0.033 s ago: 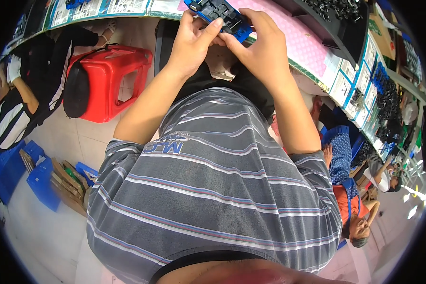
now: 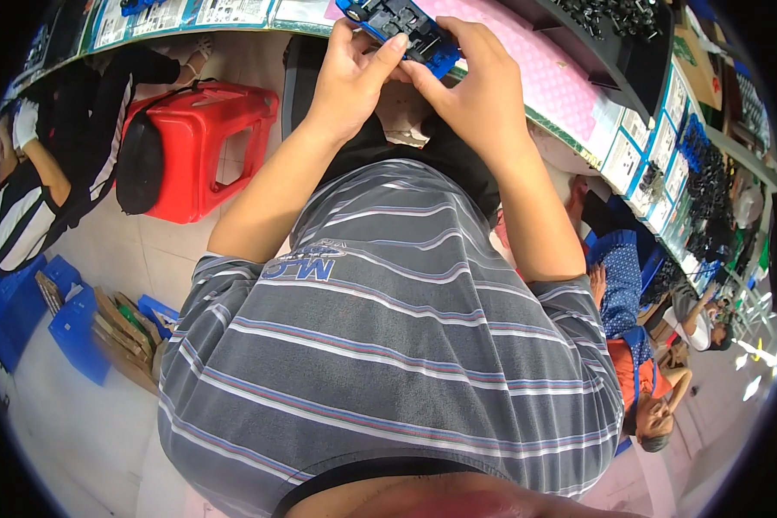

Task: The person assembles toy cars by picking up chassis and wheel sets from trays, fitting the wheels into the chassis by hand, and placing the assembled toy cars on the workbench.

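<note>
Top centre of the frame: blue-and-black toy car [image 2: 410, 23], tilted, its black underside seemingly facing up, held near the front edge of the table [image 2: 311, 26]. Its far end runs close to the top rim of my view, so I can't check it all.

Left hand [image 2: 350, 82] pinches the car's left side, thumb laid over the black part. Right hand [image 2: 489, 82] grips the lower right end, thumb along the near edge. Fingers beneath are mostly hidden; can't tell how firmly they press.

Risks, as I judge them. The car's lower end sits about where the tabletop gives way to the lap, so a slip there could send it onto the person's lap or the floor, not the pink mat [image 2: 570, 99]. Cause: a thumb shifting while the other side is poorly backed. Pressing hard with that left thumb might also crack or pop loose something small underneath.

Upper right: black tray [image 2: 578, 52] heaped with small black parts [image 2: 617, 15], near the right hand. A careless elbow or knuckle might jog it and scatter pieces.
</note>
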`<state>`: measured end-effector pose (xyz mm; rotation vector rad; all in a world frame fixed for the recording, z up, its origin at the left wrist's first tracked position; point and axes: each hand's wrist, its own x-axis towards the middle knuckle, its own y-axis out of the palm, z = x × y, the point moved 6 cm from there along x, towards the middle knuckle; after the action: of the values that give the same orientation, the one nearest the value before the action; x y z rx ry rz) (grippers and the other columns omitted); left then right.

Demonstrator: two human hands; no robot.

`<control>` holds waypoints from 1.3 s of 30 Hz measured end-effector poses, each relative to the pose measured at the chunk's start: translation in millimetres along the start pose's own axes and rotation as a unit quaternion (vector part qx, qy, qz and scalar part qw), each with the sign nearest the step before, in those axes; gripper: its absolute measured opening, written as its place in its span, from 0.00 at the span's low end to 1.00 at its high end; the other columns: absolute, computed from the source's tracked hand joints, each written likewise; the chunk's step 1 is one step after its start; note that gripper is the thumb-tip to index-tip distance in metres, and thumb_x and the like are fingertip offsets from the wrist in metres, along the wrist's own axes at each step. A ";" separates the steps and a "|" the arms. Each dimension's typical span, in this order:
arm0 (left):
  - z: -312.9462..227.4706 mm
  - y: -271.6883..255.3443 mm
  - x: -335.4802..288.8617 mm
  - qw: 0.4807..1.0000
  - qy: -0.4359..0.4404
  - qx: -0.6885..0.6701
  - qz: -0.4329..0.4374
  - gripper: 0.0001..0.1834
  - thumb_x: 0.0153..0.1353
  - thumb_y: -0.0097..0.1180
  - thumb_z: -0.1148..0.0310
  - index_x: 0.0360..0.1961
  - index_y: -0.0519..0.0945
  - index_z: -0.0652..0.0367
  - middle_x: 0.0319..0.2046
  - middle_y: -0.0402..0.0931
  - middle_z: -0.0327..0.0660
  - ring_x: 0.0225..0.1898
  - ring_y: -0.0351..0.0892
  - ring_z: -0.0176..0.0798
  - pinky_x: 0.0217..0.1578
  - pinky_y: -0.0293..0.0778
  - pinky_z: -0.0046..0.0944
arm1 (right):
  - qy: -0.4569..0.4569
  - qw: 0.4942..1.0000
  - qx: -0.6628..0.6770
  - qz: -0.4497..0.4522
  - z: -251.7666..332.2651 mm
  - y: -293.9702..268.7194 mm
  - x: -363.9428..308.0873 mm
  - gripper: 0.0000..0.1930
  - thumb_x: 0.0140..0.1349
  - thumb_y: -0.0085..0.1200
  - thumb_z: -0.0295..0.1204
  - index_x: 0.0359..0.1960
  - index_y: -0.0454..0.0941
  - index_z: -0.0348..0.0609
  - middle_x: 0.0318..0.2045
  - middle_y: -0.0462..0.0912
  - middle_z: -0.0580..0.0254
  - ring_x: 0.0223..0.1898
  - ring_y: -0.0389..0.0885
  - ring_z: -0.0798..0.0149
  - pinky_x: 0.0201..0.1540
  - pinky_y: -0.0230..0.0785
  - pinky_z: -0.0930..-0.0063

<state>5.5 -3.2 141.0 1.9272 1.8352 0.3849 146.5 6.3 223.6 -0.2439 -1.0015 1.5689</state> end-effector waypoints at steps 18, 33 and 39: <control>-57.0 -76.5 -15.7 0.990 0.049 0.002 -0.130 0.16 0.69 0.55 0.66 0.52 0.74 0.63 0.38 0.80 0.38 0.33 0.79 0.28 0.32 0.75 0.30 | 0.078 0.992 -0.027 -0.092 -99.7 0.1 10.6 0.09 0.59 0.61 0.28 0.38 0.81 0.36 0.31 0.82 0.52 0.31 0.82 0.58 0.37 0.75 0.67; -243.6 -373.8 53.9 0.900 0.002 0.276 -0.336 0.16 0.71 0.50 0.61 0.54 0.76 0.59 0.38 0.81 0.34 0.32 0.78 0.30 0.37 0.75 0.34 | 0.054 0.991 -0.107 -0.058 -81.7 8.0 18.7 0.08 0.56 0.60 0.26 0.37 0.81 0.39 0.33 0.79 0.53 0.37 0.79 0.50 0.41 0.72 0.61; -263.7 -414.7 120.0 0.856 -0.077 0.371 -0.351 0.19 0.69 0.53 0.59 0.55 0.77 0.58 0.40 0.80 0.36 0.34 0.77 0.31 0.39 0.75 0.35 | 0.072 0.989 -0.118 -0.051 -91.5 9.8 14.7 0.09 0.56 0.60 0.28 0.37 0.80 0.40 0.34 0.79 0.53 0.37 0.79 0.50 0.41 0.72 0.60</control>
<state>-474.8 155.5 148.5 1.4124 2.6122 -0.7996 194.9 61.8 166.5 -0.4559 -1.0686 1.3204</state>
